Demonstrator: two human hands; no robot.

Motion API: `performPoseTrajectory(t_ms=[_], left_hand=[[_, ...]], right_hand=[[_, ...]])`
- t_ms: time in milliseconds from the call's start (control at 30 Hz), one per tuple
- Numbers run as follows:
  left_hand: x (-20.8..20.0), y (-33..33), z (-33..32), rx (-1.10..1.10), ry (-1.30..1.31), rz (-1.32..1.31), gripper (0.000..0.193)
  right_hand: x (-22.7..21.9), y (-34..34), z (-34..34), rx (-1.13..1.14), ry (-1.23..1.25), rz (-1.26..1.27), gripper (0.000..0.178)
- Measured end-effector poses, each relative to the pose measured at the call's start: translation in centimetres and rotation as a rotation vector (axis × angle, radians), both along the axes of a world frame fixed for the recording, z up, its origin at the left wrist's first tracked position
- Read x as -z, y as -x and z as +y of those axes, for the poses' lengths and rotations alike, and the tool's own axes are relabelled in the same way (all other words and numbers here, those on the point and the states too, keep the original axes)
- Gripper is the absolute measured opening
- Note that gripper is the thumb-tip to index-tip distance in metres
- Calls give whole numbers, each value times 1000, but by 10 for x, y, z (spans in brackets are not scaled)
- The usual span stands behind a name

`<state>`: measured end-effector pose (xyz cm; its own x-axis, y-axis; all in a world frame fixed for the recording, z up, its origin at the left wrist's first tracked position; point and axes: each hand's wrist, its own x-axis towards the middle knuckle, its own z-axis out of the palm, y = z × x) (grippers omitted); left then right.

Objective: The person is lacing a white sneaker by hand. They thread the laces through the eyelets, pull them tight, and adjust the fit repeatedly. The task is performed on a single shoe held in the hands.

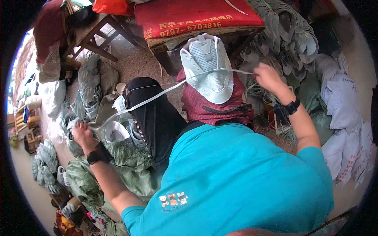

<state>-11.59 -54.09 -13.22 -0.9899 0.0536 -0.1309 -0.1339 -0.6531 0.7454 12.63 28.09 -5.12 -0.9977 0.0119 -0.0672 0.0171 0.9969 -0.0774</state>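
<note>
A light grey and white shoe upper lies toe toward me on a dark red cloth over my knee. Across its front runs a pale flat lace, stretched wide between both hands. At the far left my left hand is closed on the lace's long side, beside piled uppers. My right hand, right of the shoe upper, pinches the short end with its fingers closed. A thin thread also slants off to the left above a black-covered leg.
Ahead stands a wooden bench draped with a red printed cloth. A wooden stool is at the upper left. Bundled grey uppers hang at the upper right; white sacks line the right. Green sacks lie at lower left.
</note>
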Motion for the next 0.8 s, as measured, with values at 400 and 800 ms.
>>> performPoseTrajectory(t_ms=[400, 800], left_hand=[[-83, -99, 481, 672, 708, 271, 25], [-98, -129, 498, 658, 901, 189, 33]], right_hand=[[97, -74, 189, 1280, 2443, 422, 30], [122, -102, 144, 1405, 1419, 168, 21]])
